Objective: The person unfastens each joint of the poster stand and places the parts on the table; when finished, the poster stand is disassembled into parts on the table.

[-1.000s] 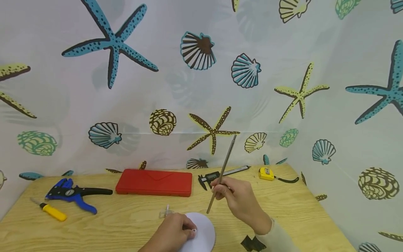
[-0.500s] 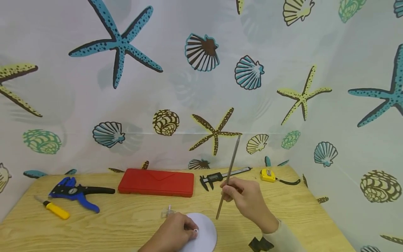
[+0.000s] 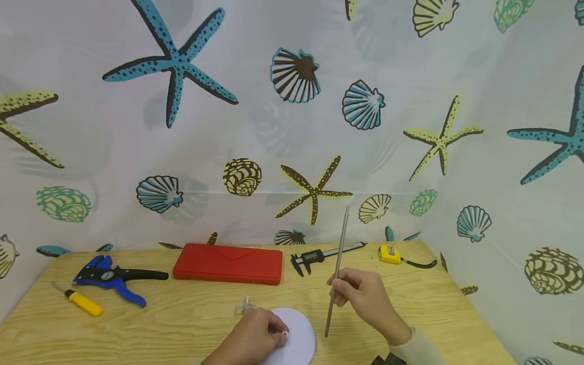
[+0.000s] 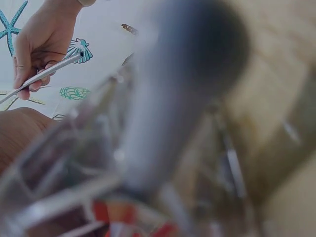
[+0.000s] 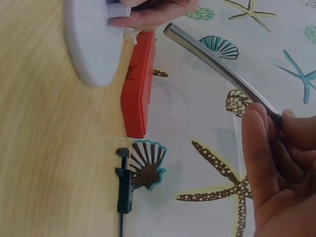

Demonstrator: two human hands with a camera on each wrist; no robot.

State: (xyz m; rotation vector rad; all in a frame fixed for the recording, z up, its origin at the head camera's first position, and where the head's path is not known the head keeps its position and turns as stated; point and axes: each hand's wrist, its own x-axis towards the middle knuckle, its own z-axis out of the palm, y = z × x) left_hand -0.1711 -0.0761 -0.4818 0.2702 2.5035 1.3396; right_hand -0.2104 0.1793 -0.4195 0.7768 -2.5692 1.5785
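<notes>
My right hand (image 3: pixel 367 299) pinches a slim metal rod (image 3: pixel 339 253) between thumb and fingers. The rod slants steeply above the table, its lower end just right of a round white disc (image 3: pixel 302 340). In the right wrist view its near end looks like a smooth round tube. My left hand (image 3: pixel 253 334) rests over the disc's left side, finger and thumb pinching a short white tube (image 5: pixel 119 11) that stands up from it. Rod and white tube are apart. A blurred transparent object (image 4: pixel 59 168) and a grey rounded shape (image 4: pixel 182 74) hide much of the left wrist view.
Behind the left hand lies a small clear plastic piece (image 3: pixel 244 306). A red case (image 3: pixel 228 264), a digital caliper (image 3: pixel 315 256) and a yellow tape measure (image 3: pixel 389 253) line the back. Blue wire strippers (image 3: pixel 114 276) and a yellow-handled screwdriver (image 3: pixel 86 304) lie left.
My right hand has shifted right and down, carrying the rod, which now stands more upright and farther from the disc. The left hand keeps its hold on the white tube.
</notes>
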